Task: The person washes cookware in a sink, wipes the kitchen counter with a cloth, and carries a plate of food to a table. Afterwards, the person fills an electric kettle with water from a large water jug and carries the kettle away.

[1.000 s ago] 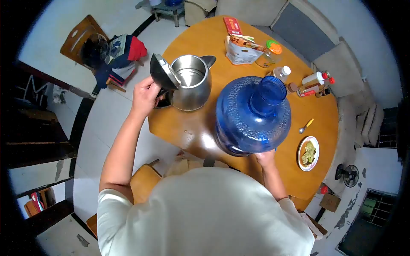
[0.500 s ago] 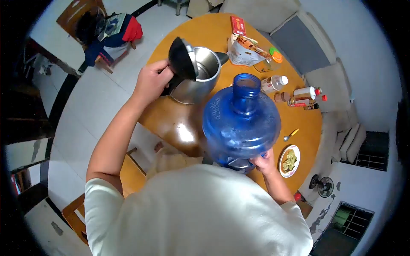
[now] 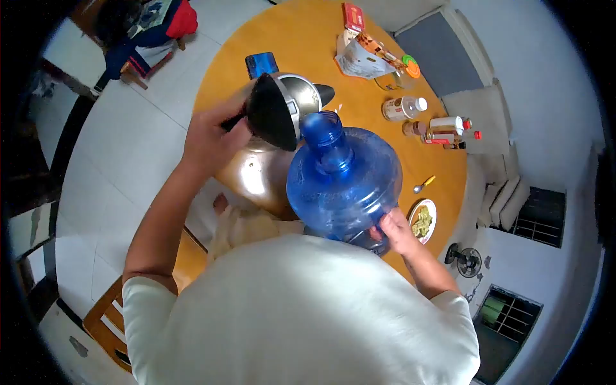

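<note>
My left hand point(image 3: 218, 131) is wrapped around the handle of a steel electric kettle point(image 3: 304, 92), beside its raised black lid point(image 3: 271, 112). The lid hides part of the kettle's opening and body. In front of me a large blue water jug point(image 3: 346, 186) leans left, its uncapped neck point(image 3: 324, 131) close to the kettle's rim. Whether neck and rim touch I cannot tell. Low on the jug's right side, my right hand point(image 3: 394, 232) grips it, with some fingers hidden behind the plastic. No stream of water is visible.
On the wooden table point(image 3: 244, 38) lie a blue phone point(image 3: 261, 65), a snack bag point(image 3: 366, 59), a red box point(image 3: 353, 17) and a spoon point(image 3: 424, 185). Several bottles point(image 3: 404, 108) stand to the right. A plate of food point(image 3: 431, 204) sits near my right hand.
The jug has tipped left, bringing its neck nearer the kettle. My right hand has moved up with it. The view has shifted, and a phone now shows beyond the kettle.
</note>
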A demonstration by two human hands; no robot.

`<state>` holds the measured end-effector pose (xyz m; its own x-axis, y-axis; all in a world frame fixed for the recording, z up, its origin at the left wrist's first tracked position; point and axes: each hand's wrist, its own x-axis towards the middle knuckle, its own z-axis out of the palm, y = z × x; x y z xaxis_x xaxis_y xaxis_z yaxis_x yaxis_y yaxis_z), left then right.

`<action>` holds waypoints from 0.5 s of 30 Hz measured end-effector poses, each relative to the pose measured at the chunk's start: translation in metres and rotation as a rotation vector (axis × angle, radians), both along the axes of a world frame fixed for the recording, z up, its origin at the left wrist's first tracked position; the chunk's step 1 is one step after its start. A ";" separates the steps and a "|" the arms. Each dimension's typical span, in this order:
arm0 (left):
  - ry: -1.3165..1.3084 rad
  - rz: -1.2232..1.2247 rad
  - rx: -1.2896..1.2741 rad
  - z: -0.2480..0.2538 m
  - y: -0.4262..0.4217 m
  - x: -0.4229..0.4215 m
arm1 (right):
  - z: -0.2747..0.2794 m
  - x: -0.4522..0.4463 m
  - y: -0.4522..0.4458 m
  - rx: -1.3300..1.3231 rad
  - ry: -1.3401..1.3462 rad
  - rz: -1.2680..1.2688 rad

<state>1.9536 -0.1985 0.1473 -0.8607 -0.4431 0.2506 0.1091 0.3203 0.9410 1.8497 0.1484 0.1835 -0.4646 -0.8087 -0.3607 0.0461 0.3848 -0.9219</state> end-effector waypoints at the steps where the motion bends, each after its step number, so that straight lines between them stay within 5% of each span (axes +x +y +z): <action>1: -0.081 0.012 -0.002 0.002 0.002 0.006 | 0.002 0.003 -0.001 0.019 0.003 0.004; 15: 0.003 0.028 -0.010 -0.009 0.009 0.030 | 0.036 0.032 -0.008 0.279 0.075 -0.064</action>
<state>1.9834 -0.1893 0.1388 -0.8476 -0.4640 0.2576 0.1026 0.3329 0.9373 1.8820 0.1406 0.2190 -0.5454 -0.6513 -0.5276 0.0143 0.6222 -0.7827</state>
